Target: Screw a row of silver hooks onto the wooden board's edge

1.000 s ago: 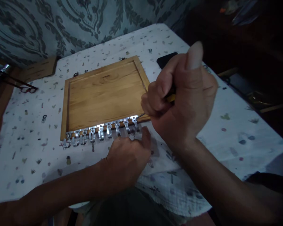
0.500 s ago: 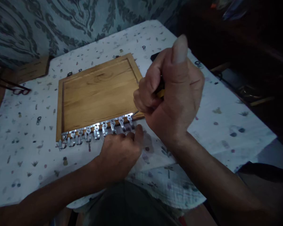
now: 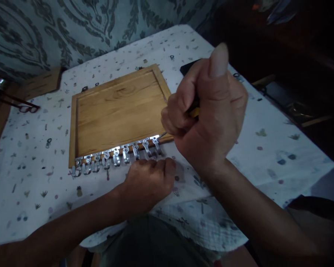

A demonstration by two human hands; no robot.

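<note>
My right hand [image 3: 211, 107] is wrapped round a screwdriver with a black and yellow handle [image 3: 195, 112]; its thin shaft reaches toward the right end of a metal hook rail [image 3: 116, 149]. The rail, with several silver hooks, lies along the near edge of a framed wooden board [image 3: 119, 111]. Below the rail's right part, my left hand [image 3: 151, 180] rests on the tablecloth near the hooks, its fingers curled in. Whether anything is inside those fingers is hidden.
A patterned white cloth [image 3: 30, 148] covers the table. Red-framed glasses [image 3: 28, 108] and cardboard [image 3: 41, 84] are at the left. Behind my right hand lies a dark flat object [image 3: 188, 67]. A patterned wall covering [image 3: 80, 29] stands behind the table.
The view has shifted slightly, so the board and both hands appear a little further right. My left index finger, stretched toward the rail's end before, is now curled in.
</note>
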